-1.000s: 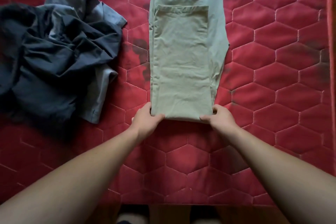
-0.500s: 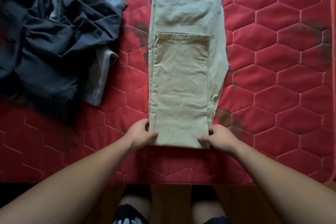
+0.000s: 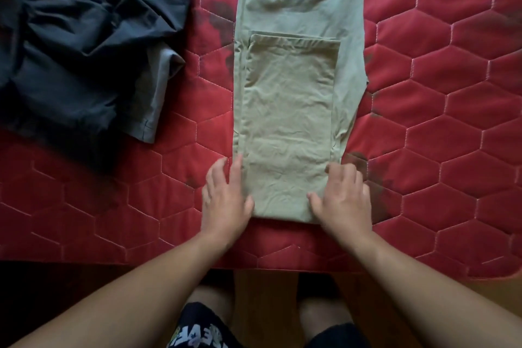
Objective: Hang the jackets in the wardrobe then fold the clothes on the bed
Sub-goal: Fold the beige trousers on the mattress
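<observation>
Grips released, left hand [image 3: 226,200], right hand [image 3: 343,203] flat on folded trousers [image 3: 291,110]

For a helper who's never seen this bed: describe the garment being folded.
On the red quilted bedspread, find the left hand and right hand. Between and beyond them, pale khaki trousers lie flat and long, unlike the crumpled dark clothes beside them.

Folded khaki cotton trousers [image 3: 296,110] lie lengthwise in the middle of red hexagon-quilted bedcover [image 3: 437,121], leg ends doubled back on top; crumpled navy-and-grey garment heap [image 3: 84,37] far left on the cover, apart from trousers; left hand [image 3: 226,200] flat on near-left corner, right hand [image 3: 343,200] on near-right corner; near fold just behind cover's front edge
</observation>
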Tool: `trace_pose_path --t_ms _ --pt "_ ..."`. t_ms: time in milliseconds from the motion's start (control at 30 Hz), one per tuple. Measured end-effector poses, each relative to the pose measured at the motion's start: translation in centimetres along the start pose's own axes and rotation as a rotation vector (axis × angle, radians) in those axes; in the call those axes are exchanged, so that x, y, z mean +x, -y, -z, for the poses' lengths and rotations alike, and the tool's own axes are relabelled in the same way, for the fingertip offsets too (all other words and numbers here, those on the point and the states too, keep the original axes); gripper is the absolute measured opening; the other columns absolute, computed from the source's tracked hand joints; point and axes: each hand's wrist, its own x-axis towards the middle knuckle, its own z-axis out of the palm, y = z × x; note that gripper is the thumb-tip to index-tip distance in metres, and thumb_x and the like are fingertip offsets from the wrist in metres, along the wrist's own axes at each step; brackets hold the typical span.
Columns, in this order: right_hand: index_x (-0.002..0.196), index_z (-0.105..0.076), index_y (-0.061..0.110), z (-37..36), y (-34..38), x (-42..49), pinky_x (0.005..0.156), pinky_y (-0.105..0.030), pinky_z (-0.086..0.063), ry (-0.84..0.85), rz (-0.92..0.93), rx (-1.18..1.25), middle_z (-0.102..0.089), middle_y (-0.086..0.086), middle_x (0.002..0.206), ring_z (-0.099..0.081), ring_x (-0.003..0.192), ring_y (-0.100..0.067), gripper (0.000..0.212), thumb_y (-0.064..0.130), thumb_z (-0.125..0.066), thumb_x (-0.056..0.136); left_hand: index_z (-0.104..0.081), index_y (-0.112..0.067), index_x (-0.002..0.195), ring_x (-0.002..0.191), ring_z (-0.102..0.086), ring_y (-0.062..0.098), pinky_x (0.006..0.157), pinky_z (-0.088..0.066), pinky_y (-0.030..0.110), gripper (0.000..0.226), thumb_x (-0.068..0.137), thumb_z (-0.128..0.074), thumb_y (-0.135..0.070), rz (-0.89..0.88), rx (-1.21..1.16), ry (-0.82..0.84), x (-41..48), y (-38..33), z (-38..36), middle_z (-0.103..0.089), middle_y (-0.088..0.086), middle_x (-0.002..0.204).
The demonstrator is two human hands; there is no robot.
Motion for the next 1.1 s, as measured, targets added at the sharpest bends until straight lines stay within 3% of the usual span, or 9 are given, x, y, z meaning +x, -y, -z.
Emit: trace_pose_path --t_ms 67,133,233,500,600,767,900,1033,1100 --pt "0.135 -0.051 0.011 -1.1 0.7 0.5 0.104 -0.056 -0.041 -0.083 0.215 -0.075 -0.047 -0.020 0.137 -0.046 0.129 -0.041 0.072 0.046 -0.074 0.077 -0.025 -0.022 0.155 0.152 -0.015 0.033 0.118 -0.031 0.052 0.083 0.084 -0.069 -0.028 -0.228 0.111 -0.057 1.0 -0.5 -0.8 -0.017 0.016 0.162" --pt "0.151 -0.040 0.008 -2.7 1.2 1.7 0.118 -0.062 -0.023 -0.013 0.379 -0.179 -0.030 -0.027 0.157 -0.025 0.148 -0.046 0.082 0.055 -0.058 0.086 -0.028 -0.019 0.157 0.154 -0.010 0.033 0.121 -0.023 0.053 0.074 0.091 -0.058 -0.033 -0.439 0.220 -0.053 2.6 -0.6 -2.1 -0.013 0.020 0.165" --pt "0.159 -0.020 0.008 -5.8 0.7 3.5 0.121 -0.063 -0.011 0.045 0.475 -0.281 -0.006 -0.025 0.166 -0.002 0.153 -0.046 0.087 0.064 -0.040 0.096 -0.021 -0.021 0.160 0.155 -0.006 0.030 0.124 -0.015 0.051 0.069 0.100 -0.043 -0.047 -0.568 0.352 -0.046 4.7 1.2 -4.7 -0.009 0.017 0.167" --pt "0.156 -0.035 0.011 -5.0 0.3 6.0 0.119 -0.065 -0.020 -0.035 0.464 -0.258 -0.018 -0.024 0.164 -0.015 0.151 -0.046 0.078 0.061 -0.033 0.096 -0.019 -0.023 0.160 0.155 -0.007 0.029 0.123 -0.017 0.051 0.068 0.102 -0.032 -0.055 -0.551 0.357 -0.072 6.5 1.4 -3.8 -0.008 0.017 0.167" --pt "0.158 -0.031 0.014 -2.6 1.5 11.6 0.120 -0.064 -0.012 -0.060 0.391 -0.245 -0.016 -0.020 0.166 -0.009 0.153 -0.043 0.075 0.059 -0.035 0.098 -0.016 -0.023 0.160 0.155 -0.003 0.029 0.124 -0.012 0.051 0.068 0.101 -0.027 -0.056 -0.477 0.336 -0.094 11.5 -0.6 -1.2 -0.006 0.015 0.167" --pt "0.161 -0.017 0.025 0.2 2.4 21.9 0.121 -0.064 -0.001 -0.127 0.418 -0.302 -0.003 -0.014 0.169 0.002 0.155 -0.038 0.083 0.071 -0.015 0.092 -0.012 -0.025 0.161 0.155 -0.001 0.026 0.125 -0.002 0.046 0.064 0.103 -0.026 -0.049 -0.478 0.346 -0.204 22.3 -3.7 1.7 0.001 0.013 0.168" --pt "0.162 -0.014 0.027 0.3 2.4 23.3 0.119 -0.068 -0.001 -0.179 0.412 -0.296 0.001 -0.010 0.169 0.006 0.155 -0.035 0.079 0.069 -0.021 0.095 -0.008 -0.025 0.161 0.155 0.004 0.022 0.125 -0.002 0.049 0.065 0.102 -0.024 -0.046 -0.462 0.375 -0.247 24.0 -4.4 1.5 0.005 0.011 0.168" --pt "0.159 -0.028 0.025 2.2 2.3 25.0 0.119 -0.068 -0.006 -0.250 0.384 -0.168 -0.013 -0.009 0.169 -0.008 0.155 -0.034 0.073 0.059 -0.041 0.096 -0.022 -0.026 0.159 0.155 -0.005 0.024 0.124 -0.006 0.053 0.061 0.103 -0.029 -0.047 -0.501 0.368 -0.295 25.2 -5.0 3.7 -0.010 0.011 0.168" --pt "0.159 -0.024 0.028 4.1 2.2 28.4 0.118 -0.069 -0.004 -0.258 0.298 -0.139 -0.007 -0.007 0.169 -0.003 0.155 -0.037 0.075 0.063 -0.041 0.095 -0.018 -0.027 0.159 0.155 -0.003 0.026 0.123 -0.005 0.055 0.063 0.102 -0.025 -0.052 -0.497 0.378 -0.333 28.2 -5.8 5.4 -0.009 0.013 0.167"
